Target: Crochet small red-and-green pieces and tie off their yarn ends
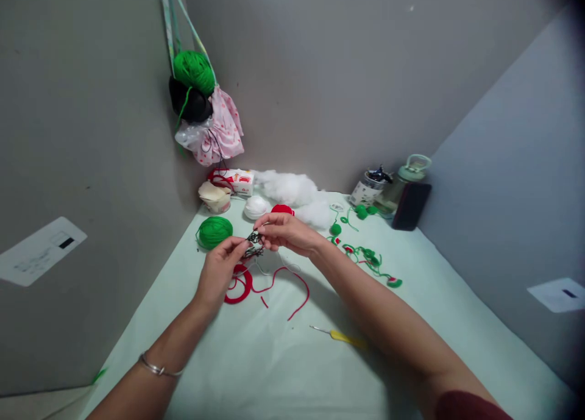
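Both hands are raised over the middle of the table, close together, with a loose tangle of black yarn [254,250] between their fingertips. My left hand [221,267] pinches the tangle's left side between thumb and finger. From above right, my right hand [289,231] pinches its upper part, fingers curled. Below them on the cloth lies a red crocheted ring [247,284] beside a loose strand of red yarn [307,284]. A crochet hook [339,335] with a yellow handle rests nearer to me, partly shaded by my right forearm.
A green yarn ball [214,232], a white yarn ball [256,208] and white stuffing [290,188] lie behind. Small green and red crochet pieces [369,256] are at the right. A phone [412,206] leans against a bottle [412,169]. A bag [226,127] hangs back left.
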Demonstrator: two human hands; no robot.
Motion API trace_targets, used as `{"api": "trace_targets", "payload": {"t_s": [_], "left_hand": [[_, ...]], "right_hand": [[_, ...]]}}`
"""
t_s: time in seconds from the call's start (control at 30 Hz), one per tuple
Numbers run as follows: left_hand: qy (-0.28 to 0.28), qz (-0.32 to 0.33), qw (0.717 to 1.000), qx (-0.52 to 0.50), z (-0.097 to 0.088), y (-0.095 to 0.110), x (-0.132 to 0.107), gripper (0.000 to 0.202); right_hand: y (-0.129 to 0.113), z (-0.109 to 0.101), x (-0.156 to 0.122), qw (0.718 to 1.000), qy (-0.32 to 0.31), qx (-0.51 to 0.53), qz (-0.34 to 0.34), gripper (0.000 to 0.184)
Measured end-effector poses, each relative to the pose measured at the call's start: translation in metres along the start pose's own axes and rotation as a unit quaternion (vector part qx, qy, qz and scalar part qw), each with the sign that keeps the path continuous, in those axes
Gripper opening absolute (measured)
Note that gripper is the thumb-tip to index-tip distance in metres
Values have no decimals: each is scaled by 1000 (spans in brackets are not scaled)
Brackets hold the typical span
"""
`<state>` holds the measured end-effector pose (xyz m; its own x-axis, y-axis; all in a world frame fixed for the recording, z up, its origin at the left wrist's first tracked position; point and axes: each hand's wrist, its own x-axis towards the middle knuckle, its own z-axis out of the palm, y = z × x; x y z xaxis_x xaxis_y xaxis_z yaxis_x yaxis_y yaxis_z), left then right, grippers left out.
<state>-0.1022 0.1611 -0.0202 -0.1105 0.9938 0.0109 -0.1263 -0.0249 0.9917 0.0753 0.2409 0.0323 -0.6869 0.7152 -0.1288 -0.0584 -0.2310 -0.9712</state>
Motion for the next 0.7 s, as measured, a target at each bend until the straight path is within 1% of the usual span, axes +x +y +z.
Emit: {"api": "trace_targets", "payload": {"t_s": [0.13,0.23,0.3,0.37,0.43,0.5,0.6,0.67,0.7], "left_hand": [[23,-6,1000,-9,-4,-5,1,29],[41,-3,999,-10,-7,-5,2,31],[49,-2,999,-10,-7,-5,3,32],[49,-2,999,-8,-7,-5,3,32],[47,-2,999,-3,-6,-6,2,33],[46,-6,999,6,-5,-6,1,33],[46,-10,999,0,-4,-8,0,35],[43,-19,999,-11,-3,-9,1,36],[40,-24,999,-15,-3,-10,1,37]], "right_hand": [[-4,-6,-13,999,14,40,3,21],[-9,-12,-20,999,33,40,0,25],[-11,-15,-19,999,51,-3,-18,22],[-13,-15,-14,992,91,-74,-47,18],[-18,-14,-2,976,147,-136,-84,22],[-27,-12,15,959,186,-169,-131,22],[-50,-11,52,926,216,-222,-216,17],[-68,-11,81,902,254,-250,-244,10],[-77,-11,95,887,277,-270,-252,10]]}}
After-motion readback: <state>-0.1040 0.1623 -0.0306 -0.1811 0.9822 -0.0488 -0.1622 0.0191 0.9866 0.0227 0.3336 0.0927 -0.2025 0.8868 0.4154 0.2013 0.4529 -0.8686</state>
